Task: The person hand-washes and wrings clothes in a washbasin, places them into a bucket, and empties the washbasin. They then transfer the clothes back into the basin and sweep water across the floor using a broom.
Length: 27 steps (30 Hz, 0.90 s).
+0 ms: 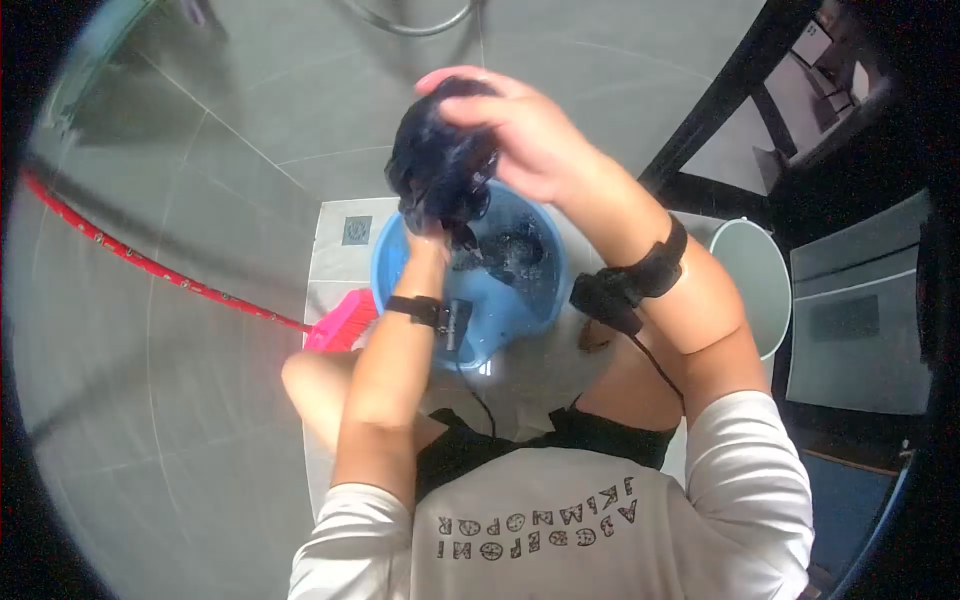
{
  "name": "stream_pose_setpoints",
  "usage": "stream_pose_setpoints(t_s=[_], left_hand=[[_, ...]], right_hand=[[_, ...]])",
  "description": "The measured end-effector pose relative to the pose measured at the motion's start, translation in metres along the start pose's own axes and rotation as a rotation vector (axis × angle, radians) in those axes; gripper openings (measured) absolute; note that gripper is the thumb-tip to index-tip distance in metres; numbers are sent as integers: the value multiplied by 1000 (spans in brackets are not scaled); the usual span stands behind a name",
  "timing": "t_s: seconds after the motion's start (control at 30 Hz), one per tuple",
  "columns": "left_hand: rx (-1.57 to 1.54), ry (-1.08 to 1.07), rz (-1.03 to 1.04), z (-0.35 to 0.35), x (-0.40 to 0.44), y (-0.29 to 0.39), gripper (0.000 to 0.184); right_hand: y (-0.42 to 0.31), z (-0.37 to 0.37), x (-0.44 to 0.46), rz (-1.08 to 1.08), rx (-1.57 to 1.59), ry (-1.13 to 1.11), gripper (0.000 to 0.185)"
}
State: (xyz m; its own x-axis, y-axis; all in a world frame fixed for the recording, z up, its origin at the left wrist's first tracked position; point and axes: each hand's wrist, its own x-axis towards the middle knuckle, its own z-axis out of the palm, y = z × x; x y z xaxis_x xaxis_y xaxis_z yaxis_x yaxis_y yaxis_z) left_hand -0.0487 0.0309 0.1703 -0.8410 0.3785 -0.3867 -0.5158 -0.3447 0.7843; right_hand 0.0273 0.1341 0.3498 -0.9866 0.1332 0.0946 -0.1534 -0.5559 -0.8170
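A bundled dark navy wet cloth (440,155) is held up above the far side of a blue plastic basin (380,265). My right hand (515,125) grips the bundle from its upper right, thumb and fingers closed around it. Under the bundle, my left hand (428,240) holds its lower end; the cloth hides most of those fingers. More dark cloth (510,250) lies wet in the basin. Each of my forearms wears a black strap with a small box and a cable.
To the left, a bright pink broom (345,322) with a red patterned handle (150,262) leans by the basin. A pale bucket (755,290) stands at right, near a dark door frame. Grey tiled walls enclose the space, and a metal hose or rail (410,28) hangs at the top.
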Motion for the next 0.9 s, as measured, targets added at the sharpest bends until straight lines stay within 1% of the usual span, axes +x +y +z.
stream_pose_setpoints(t_s=[0.03, 0.07, 0.1, 0.13, 0.17, 0.2, 0.23, 0.3, 0.33, 0.37, 0.4, 0.43, 0.47, 0.5, 0.57, 0.6, 0.67, 0.7, 0.77, 0.8, 0.87, 0.9], left_hand=[[92, 2, 0, -2, 2, 8, 42], [21, 36, -42, -5, 7, 15, 38], [23, 36, -24, -11, 10, 22, 38], [-13, -14, -58, -13, 7, 33, 38], [-47, -64, -93, -15, 3, 44, 38], [-105, -86, -85, -15, -2, 55, 37], [-100, -85, -69, -11, -11, 66, 37], [-271, -153, -41, -2, -27, 81, 32], [-340, -171, -29, -4, -23, 83, 33], [-342, -173, -23, 0, -28, 88, 33], [-397, -264, -13, 4, -35, 91, 34], [-453, -359, -2, 10, -41, 96, 36], [-463, -403, 6, 14, -43, 99, 37], [-467, -408, 8, 17, -44, 99, 37], [-559, -439, 6, 27, -45, 100, 37], [-577, -474, -20, 29, -45, 99, 39], [-609, -516, -27, 31, -39, 95, 40], [-647, -551, -35, 31, -36, 92, 40], [-660, -565, -23, 30, -34, 89, 41], [-658, -594, -61, 29, -34, 90, 42], [-634, -641, -118, 22, -30, 92, 44], [-649, -628, -124, 19, -27, 93, 44]], right_hand=[[-9, -5, -3, -26, 87, -3, 23], [-17, -18, -3, -58, 103, 7, 24], [-22, -30, -3, -92, 147, 51, 23], [-24, -48, 0, -94, 210, 52, 25], [-22, -65, 3, -95, 275, 53, 28], [-15, -78, 4, -104, 281, 37, 28], [-7, -91, 5, -84, 353, 102, 26], [22, -121, 12, -24, 452, 192, 21], [28, -112, 9, 65, 457, 307, 21], [44, -119, 16, 86, 436, 236, 22], [61, -125, 24, 157, 413, 277, 21], [65, -111, 20, 152, 328, 377, 22], [76, -104, 20, 109, 279, 440, 24], [99, -117, 28, 108, 275, 462, 34], [133, -121, 36, 66, 114, 480, 49], [139, -118, 35, 59, 115, 478, 49], [144, -108, 33, 340, 362, 382, 63], [145, -105, 35, 337, 362, 386, 63], [127, -86, 34, 274, 771, -133, 74], [115, -83, 34, 281, 762, -126, 74], [93, -81, 41, 180, 767, 38, 62], [85, -85, 46, 195, 764, 52, 62]])
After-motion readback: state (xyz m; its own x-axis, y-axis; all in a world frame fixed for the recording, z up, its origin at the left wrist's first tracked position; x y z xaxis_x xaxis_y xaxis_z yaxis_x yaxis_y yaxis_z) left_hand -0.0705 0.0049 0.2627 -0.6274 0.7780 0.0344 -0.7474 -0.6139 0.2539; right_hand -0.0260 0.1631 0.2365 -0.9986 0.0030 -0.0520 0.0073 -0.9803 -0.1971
